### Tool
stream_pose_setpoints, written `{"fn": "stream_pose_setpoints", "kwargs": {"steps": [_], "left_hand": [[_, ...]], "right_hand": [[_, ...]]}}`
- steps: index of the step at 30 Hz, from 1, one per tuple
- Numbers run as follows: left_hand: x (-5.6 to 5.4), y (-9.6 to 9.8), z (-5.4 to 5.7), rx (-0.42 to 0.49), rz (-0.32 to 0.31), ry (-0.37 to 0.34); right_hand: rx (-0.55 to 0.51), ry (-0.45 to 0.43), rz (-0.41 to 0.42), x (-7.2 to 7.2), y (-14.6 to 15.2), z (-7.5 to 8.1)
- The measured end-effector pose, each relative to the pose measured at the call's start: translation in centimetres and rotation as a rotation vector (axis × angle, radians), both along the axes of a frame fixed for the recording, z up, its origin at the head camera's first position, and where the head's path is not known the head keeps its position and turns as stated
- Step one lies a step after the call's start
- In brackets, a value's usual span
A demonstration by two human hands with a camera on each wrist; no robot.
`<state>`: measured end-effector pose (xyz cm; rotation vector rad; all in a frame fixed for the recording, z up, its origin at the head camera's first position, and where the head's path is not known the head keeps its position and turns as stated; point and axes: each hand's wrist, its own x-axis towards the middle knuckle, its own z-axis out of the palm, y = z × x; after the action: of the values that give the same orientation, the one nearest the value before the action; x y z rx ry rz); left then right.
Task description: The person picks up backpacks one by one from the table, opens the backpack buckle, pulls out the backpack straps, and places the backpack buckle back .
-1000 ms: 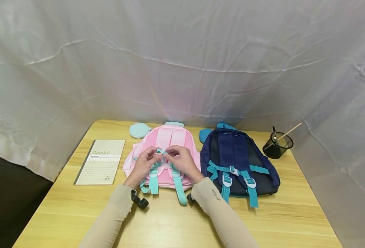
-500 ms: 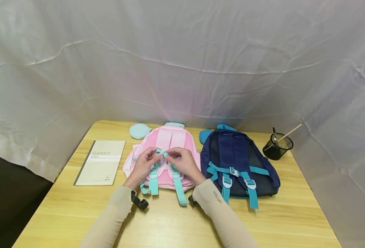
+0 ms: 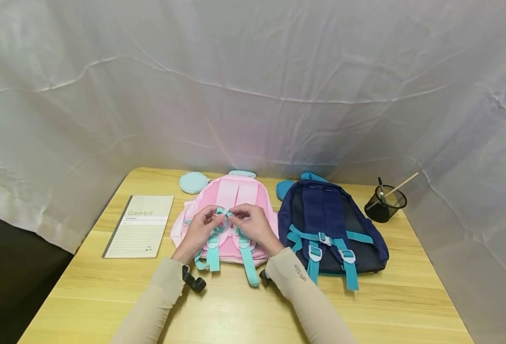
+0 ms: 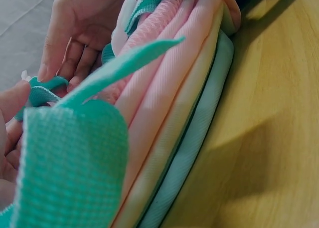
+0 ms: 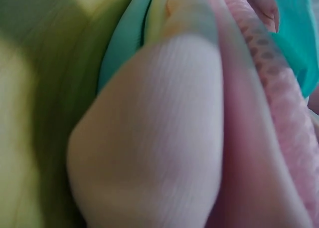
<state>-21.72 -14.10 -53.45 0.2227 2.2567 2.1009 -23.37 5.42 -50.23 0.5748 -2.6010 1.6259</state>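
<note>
A pink backpack (image 3: 226, 188) lies on the table with its shoulder-strap side up. Over its middle, both hands meet at a thin teal strap (image 3: 222, 210). My left hand (image 3: 199, 228) pinches the strap between thumb and fingers; my right hand (image 3: 255, 223) pinches it from the other side, fingertips close to the left ones. In the left wrist view, a looped bit of teal webbing (image 4: 42, 94) shows at the fingertips, with a small white piece at its edge. A wider teal strap end (image 4: 75, 163) hangs near that camera. The backpack's side (image 5: 149, 138) fills much of the right wrist view.
Right of the pink bag lies a navy backpack (image 3: 313, 196) with teal straps and white buckles. A black mesh pen holder (image 3: 379, 210) stands at the far right. A notebook (image 3: 139, 229) lies at left, a round light-blue pouch (image 3: 194, 182) behind. Grey cloth (image 3: 253, 95) surrounds the table.
</note>
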Motion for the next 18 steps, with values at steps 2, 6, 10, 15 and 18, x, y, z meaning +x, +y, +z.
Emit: {"fn": "stream_pose_setpoints", "kwargs": {"steps": [2, 6, 10, 15, 18], "left_hand": [[-0.09, -0.01, -0.07, -0.001, 0.003, -0.001], [-0.18, -0.01, -0.06, 0.002, 0.007, -0.022], [-0.27, -0.05, -0.01, -0.004, 0.015, -0.044], [-0.24, 0.01, -0.01, 0.009, 0.038, -0.041], [-0.28, 0.11, -0.14, 0.019, 0.044, -0.024]], "right_hand": [[0.003, 0.005, 0.004, -0.11, -0.05, -0.06], [0.012, 0.007, 0.007, -0.16, -0.16, -0.08], [0.001, -0.008, 0.004, 0.06, -0.19, -0.07], [-0.009, -0.009, 0.004, 0.15, -0.17, -0.24], [-0.013, 0.014, -0.003, 0.09, -0.13, -0.41]]}}
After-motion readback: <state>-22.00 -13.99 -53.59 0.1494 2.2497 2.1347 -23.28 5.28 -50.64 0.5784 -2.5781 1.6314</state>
